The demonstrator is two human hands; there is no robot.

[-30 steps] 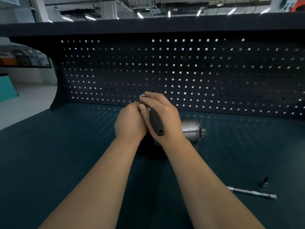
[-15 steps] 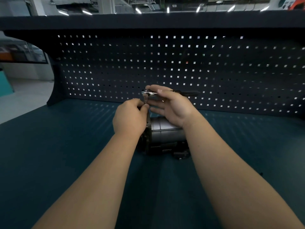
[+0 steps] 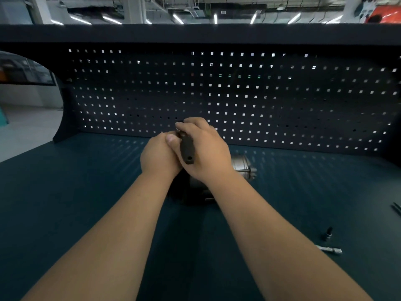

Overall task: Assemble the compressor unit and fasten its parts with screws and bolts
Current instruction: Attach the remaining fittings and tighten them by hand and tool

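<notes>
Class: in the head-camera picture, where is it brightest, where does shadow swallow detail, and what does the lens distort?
Head view: ceiling strip lights glare brightest; pegboard holes dapple the bench top; the compressor beneath the left hand and the right hand gripping a tool handle sinks into shadow; forearms swell toward the bottom edge.
</notes>
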